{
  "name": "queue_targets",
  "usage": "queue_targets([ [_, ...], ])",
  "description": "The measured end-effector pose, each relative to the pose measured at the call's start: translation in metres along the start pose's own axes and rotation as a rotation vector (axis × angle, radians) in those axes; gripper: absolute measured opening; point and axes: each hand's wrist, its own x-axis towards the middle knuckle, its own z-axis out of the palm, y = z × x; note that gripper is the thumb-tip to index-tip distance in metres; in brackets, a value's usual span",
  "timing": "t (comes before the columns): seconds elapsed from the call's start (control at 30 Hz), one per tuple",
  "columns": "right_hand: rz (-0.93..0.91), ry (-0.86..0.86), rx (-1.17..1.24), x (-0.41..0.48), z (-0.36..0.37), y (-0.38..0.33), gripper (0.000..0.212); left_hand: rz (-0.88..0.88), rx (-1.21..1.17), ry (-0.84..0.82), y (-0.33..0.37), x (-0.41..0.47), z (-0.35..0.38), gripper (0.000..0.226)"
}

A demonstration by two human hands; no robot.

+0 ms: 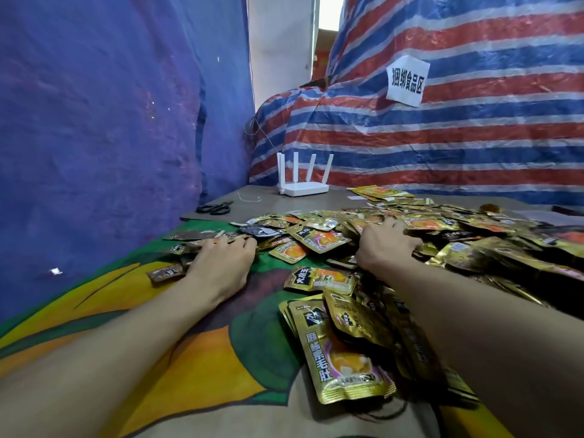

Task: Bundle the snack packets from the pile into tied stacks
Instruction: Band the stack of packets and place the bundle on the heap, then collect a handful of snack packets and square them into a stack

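Note:
A wide pile of gold snack packets covers the right and middle of the table. My left hand lies flat on the patterned cloth, its fingertips touching brown packets at the pile's left edge. My right hand reaches into the pile with fingers curled down among the packets; whether it grips one is hidden. A stack of gold packets lies near me under my right forearm, with a dark string below it.
Black scissors and a short white string lie on the bare tabletop at the back left. A white router stands behind them. Blue tarp walls the left, striped tarp with a paper sign the back.

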Motion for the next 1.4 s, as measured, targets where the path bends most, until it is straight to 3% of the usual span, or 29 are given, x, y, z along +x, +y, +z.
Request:
queue_targets([
  [0.1,-0.002,0.05,0.018,-0.004,-0.011,0.0,0.033,0.091,0.028,0.078,-0.007,-0.005,-0.002,0.03],
  [0.23,-0.022,0.132,0.135,-0.012,-0.024,0.007,0.025,0.136,-0.184,0.259,-0.012,-0.014,-0.016,0.024],
  [0.43,-0.061,0.252,0.472,-0.03,-0.046,0.019,0.01,-0.107,-0.859,0.412,0.005,-0.01,-0.056,0.016],
  [0.67,-0.088,0.122,0.987,-0.073,-0.075,0.035,0.016,-0.415,-1.369,0.526,0.031,-0.007,-0.111,0.02],
  [0.8,-0.078,-0.039,1.234,-0.111,-0.084,0.047,0.014,-0.606,-1.601,0.496,0.052,-0.013,-0.138,0.014],
  [0.97,-0.103,-0.074,1.529,-0.161,-0.079,0.075,0.024,-0.726,-2.061,0.225,0.097,-0.034,-0.16,0.023],
  [1.13,-0.097,-0.144,1.634,-0.19,-0.065,0.112,0.026,-0.737,-2.155,0.112,0.133,-0.054,-0.16,0.023],
  [1.2,-0.079,-0.174,1.634,-0.196,-0.059,0.123,0.037,-0.702,-2.169,0.111,0.144,-0.06,-0.156,0.029],
  [1.4,-0.07,-0.192,1.684,-0.202,-0.048,0.124,0.046,-0.546,-2.007,0.296,0.166,-0.077,-0.154,0.036],
])
